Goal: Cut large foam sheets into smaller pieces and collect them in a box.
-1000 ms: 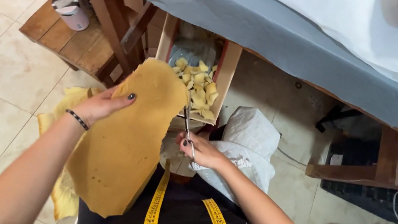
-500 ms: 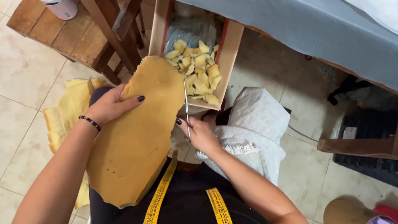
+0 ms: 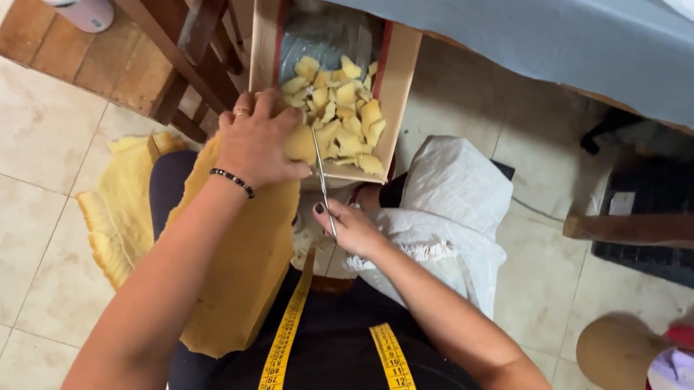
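My left hand (image 3: 257, 140) grips the top end of a large mustard-yellow foam sheet (image 3: 245, 271) that lies over my lap. My right hand (image 3: 350, 226) holds a pair of scissors (image 3: 321, 170), blades pointing up at the sheet's top edge beside my left fingers. Just beyond the blades, a wooden box (image 3: 398, 78) holds several small yellow foam pieces (image 3: 339, 119). A yellow tape measure (image 3: 284, 346) hangs round my neck over a black top.
A second yellow foam piece (image 3: 120, 211) lies on the tiled floor at left. A white bag (image 3: 451, 208) sits right of my lap. A grey-covered table (image 3: 508, 30) spans the top, with wooden legs (image 3: 174, 24). A tan and pink object (image 3: 661, 370) stands at lower right.
My left hand slid up the foam sheet from its left edge to its top end near the box. The scissors stay at the top edge. The view shifted.
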